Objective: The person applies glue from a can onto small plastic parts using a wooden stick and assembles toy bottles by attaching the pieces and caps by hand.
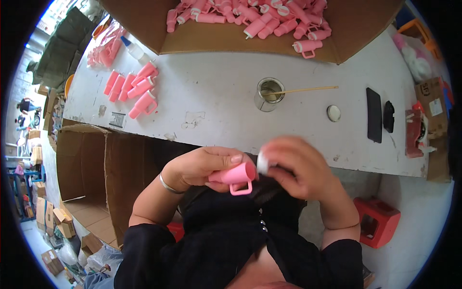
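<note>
My left hand [203, 166] is closed around a small pink tumbler cup [235, 176] with a square handle. The cup lies tilted sideways, its open mouth turned to the right. In the fingers of my right hand [304, 169], slightly smeared by motion, is a small white lid [262, 164]. The lid is held close to the cup's mouth; I see a narrow gap between them. Both hands are over my lap, just before the table's near edge.
A large cardboard box [211, 45] of pink tumblers stands at the back of the white table [207, 91]. More tumblers [139, 86] and a blue-capped bottle [134, 50] are at left. A glass jar [269, 98] with a stick, a round lid [333, 113] and a black phone [373, 115] are right.
</note>
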`<action>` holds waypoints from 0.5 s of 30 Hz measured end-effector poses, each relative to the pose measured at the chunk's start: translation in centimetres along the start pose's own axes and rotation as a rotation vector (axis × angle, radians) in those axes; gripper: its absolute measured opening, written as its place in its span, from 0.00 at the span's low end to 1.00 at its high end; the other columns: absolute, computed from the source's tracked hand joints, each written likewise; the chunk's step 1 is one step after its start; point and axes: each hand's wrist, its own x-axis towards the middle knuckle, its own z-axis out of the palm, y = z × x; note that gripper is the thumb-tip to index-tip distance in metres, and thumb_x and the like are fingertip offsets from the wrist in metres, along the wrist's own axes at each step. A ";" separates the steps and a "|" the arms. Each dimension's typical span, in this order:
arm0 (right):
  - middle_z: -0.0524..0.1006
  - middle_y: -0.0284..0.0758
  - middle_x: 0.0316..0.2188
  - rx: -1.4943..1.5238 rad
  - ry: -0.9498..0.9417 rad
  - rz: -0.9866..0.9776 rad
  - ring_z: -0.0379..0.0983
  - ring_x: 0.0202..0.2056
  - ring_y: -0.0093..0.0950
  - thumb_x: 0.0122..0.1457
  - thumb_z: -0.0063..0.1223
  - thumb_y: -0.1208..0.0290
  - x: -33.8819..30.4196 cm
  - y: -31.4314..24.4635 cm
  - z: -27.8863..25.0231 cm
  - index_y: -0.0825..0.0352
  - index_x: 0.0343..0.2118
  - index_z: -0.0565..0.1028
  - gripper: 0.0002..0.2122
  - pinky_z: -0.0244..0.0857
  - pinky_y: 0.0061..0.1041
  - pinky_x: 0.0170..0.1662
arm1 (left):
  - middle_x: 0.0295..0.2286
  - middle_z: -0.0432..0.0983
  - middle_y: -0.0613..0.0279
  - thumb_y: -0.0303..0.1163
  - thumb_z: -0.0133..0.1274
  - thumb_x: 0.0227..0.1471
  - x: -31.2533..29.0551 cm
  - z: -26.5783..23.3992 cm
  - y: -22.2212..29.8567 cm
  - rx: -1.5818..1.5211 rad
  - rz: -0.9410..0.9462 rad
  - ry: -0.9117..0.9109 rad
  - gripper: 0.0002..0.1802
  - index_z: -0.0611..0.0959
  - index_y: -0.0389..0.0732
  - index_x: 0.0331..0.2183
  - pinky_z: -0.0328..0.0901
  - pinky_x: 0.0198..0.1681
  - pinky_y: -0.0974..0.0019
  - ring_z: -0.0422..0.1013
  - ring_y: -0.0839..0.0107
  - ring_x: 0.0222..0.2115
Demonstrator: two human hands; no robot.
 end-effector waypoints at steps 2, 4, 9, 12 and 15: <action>0.74 0.40 0.39 0.004 0.078 0.202 0.74 0.37 0.37 0.46 0.59 0.80 -0.1 0.3 -0.3 0.70 0.42 0.72 0.18 0.70 0.29 0.40 | 0.28 0.72 0.59 0.44 0.38 0.64 0.0 0.9 0.5 0.258 0.215 0.200 0.23 0.73 0.32 0.42 0.52 0.16 0.80 0.59 0.83 0.16; 0.72 0.39 0.38 -0.034 0.153 0.533 0.72 0.37 0.38 0.46 0.57 0.82 -0.7 2.3 0.3 0.70 0.41 0.71 0.17 0.68 0.31 0.43 | 0.29 0.71 0.64 0.41 0.48 0.60 -0.2 0.5 0.4 0.221 0.268 0.217 0.19 0.74 0.34 0.43 0.53 0.19 0.81 0.60 0.84 0.19; 0.71 0.39 0.39 -0.287 0.057 0.442 0.72 0.37 0.37 0.47 0.55 0.82 -1.8 5.0 1.3 0.69 0.41 0.72 0.16 0.68 0.31 0.44 | 0.28 0.69 0.71 0.25 0.61 0.46 1.6 0.4 0.4 0.523 0.633 0.569 0.18 0.73 0.40 0.40 0.55 0.23 0.82 0.61 0.87 0.21; 0.72 0.39 0.39 -0.311 0.095 0.379 0.71 0.37 0.31 0.47 0.54 0.83 -1.4 4.4 0.6 0.69 0.44 0.72 0.18 0.66 0.28 0.44 | 0.29 0.69 0.71 0.21 0.57 0.47 2.1 0.3 0.3 0.567 0.729 0.688 0.14 0.72 0.40 0.37 0.56 0.23 0.81 0.62 0.86 0.23; 0.72 0.38 0.41 -0.034 0.124 0.580 0.71 0.33 0.30 0.49 0.59 0.77 -2.0 4.9 -1.2 0.69 0.44 0.72 0.17 0.67 0.27 0.40 | 0.33 0.71 0.66 0.19 0.55 0.48 2.4 -0.6 0.5 0.585 0.903 0.763 0.14 0.71 0.39 0.37 0.61 0.29 0.78 0.63 0.84 0.27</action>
